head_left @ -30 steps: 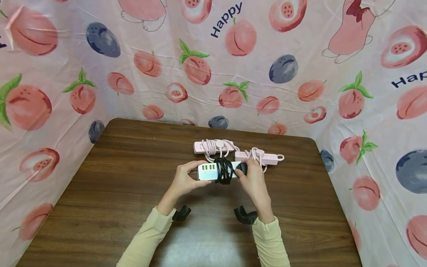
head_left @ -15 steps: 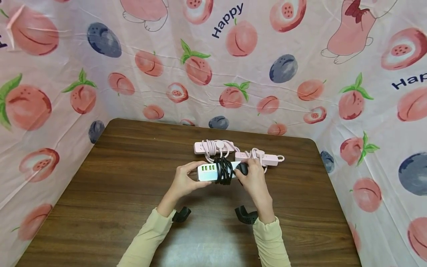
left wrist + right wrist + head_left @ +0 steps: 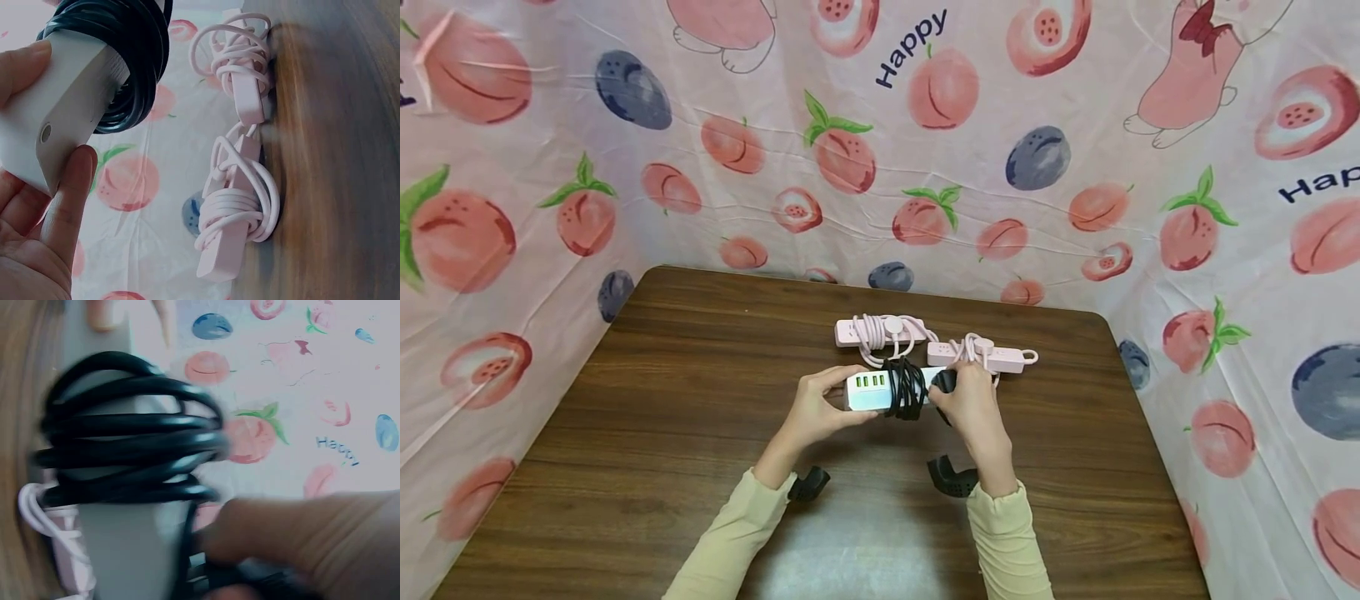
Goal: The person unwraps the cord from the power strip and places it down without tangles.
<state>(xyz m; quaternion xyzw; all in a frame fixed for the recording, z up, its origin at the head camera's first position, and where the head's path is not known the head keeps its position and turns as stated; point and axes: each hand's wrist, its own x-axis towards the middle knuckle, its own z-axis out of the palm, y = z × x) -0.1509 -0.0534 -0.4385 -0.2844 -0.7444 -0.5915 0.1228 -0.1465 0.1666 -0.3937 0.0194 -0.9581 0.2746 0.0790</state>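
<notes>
Head view: white strip (image 3: 868,398) is the landmark, held up over the table (image 3: 685,400) between both hands. Left hand (image 3: 815,406) grips the white strip's left end, digits on its upper and lower edges. Right hand (image 3: 973,408) pinches the black plug (image 3: 945,382) at the white strip's right end. Hands are apart, white strip between them. Black cord (image 3: 907,390) is wound round the middle of the white strip; four green ports (image 3: 871,381) sit left of the cord. Far pink strip (image 3: 847,333) lies on the table behind the white strip; near pink strip (image 3: 1009,360) lies behind and right of it, partly behind the right hand. Both have pink cords wrapped on. Light sleeves (image 3: 730,525) and black wrist pieces (image 3: 952,479) are on the person's side of the white strip. Fruit-print cloth (image 3: 940,154) hangs beyond it.

Left wrist view: left hand's digits press two sides of the white strip, round hole showing in its end. Black cord loops are past the fingers. Both pink strips are well apart from the white strip, on the table.

Right wrist view: blurred. Black cord circles the white strip; right hand is beside it, on something dark, detail unclear. Left hand's fingertips touch the white strip's other end. A pink strip shows beside it.
</notes>
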